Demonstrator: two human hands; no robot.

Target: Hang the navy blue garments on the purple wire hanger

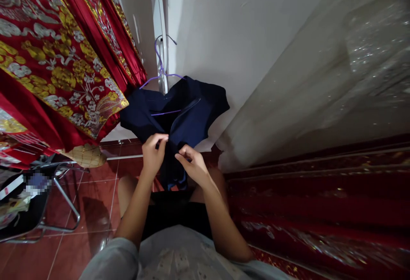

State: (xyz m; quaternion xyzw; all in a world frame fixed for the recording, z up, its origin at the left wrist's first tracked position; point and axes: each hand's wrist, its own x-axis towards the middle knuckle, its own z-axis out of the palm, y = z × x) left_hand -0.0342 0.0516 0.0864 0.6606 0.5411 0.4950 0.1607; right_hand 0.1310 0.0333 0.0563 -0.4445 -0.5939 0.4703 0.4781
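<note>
A dark navy sleeveless garment [195, 119], like a vest, hangs in front of me on a purple hanger [162, 71]. Its neckline is open in a V, and the hanger's lower bar shows inside. My left hand [154, 151] is closed in a pinch, thumb and forefinger together at the garment's front edge. Just to the right, my right hand [192, 163] is held over the garment's front with fingers curled toward the thumb. What lies in the right fingers, if anything, is too small to make out. The garment's lower part drops between my knees.
Red cloth with gold and silver embroidery [73, 66] hangs at the left. Below it stands a black folding chair [41, 216] with items on it. A white wall [230, 28] is behind the hanger. Clear plastic sheeting [320, 70] and red fabric [304, 203] are at the right.
</note>
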